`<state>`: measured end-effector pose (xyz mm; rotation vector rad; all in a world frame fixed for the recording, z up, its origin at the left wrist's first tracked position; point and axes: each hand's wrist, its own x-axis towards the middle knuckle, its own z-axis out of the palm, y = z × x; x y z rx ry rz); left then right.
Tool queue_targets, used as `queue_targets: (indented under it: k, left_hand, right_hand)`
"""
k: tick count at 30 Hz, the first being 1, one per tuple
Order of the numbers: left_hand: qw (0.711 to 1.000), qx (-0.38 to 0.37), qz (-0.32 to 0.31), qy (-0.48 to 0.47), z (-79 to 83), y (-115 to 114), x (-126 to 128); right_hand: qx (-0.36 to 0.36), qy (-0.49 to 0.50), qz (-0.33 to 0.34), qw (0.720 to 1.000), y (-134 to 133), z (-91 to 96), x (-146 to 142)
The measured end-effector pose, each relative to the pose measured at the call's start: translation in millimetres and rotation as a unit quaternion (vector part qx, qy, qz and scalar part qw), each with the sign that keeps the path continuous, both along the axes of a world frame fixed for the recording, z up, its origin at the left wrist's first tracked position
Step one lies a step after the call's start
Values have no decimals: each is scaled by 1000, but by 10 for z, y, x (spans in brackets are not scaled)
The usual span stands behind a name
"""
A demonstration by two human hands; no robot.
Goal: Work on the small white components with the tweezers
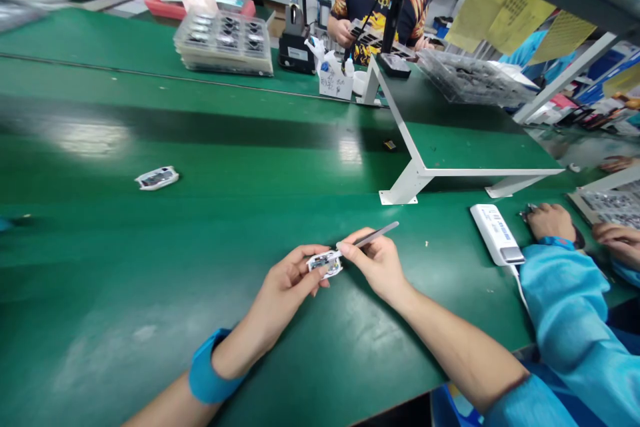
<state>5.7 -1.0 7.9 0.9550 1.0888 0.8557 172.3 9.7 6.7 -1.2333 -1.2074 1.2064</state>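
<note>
In the head view, the only one there is, I see a person at a green bench (125,260), both bare hands brought together above it. The left hand (283,283) is nearly closed, thumb and fingers pinching a small white casing (320,261) whose open face shows parts I can't make out. The right hand (377,267) is curled just beside it, thumb and fingers gripping a slim grey tool (384,231), tweezers perhaps; its near end is at the casing, though whether it touches anything inside I can't tell. The casing looks light to me, a stiff plastic shell, likely a bit slick along its smooth outer wall, and I'd call the exposed innards the fragile part. I'd take hold of it by the long outer edges, lightly, keeping fingertips off the inside. The tool seems thin, hard and light, best pinched along its shank. A second white casing (157,178) lies on the bench, well apart to the left. On the right, a white power strip (495,233) lies near a co-worker's hand (551,222) and blue sleeve (565,300).
</note>
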Motion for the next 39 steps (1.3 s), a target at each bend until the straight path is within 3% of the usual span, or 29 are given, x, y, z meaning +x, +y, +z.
queue_targets:
  k: [12, 19, 24, 29, 36, 39]
  left_hand:
    - [1000, -1, 11, 6, 17, -6, 12]
    - [999, -18, 51, -3, -25, -19, 44]
    - [998, 4, 62, 16, -8, -20, 63]
    - [999, -26, 43, -7, 9, -19, 26]
    - [997, -39, 25, -62, 20, -13, -10]
    - [998, -33, 18, -55, 10, -15, -7]
  right_hand:
    - [38, -44, -8, 998, -41, 47, -33]
    - [59, -64, -24, 996, -84, 76, -83]
    - [100, -103, -13, 990, -126, 100, -93]
    - [147, -116, -2, 982, -112, 129, -24]
    - [65, -43, -1, 997, -64, 77, 10]
    - [69, -46, 15, 996, -70, 58, -15]
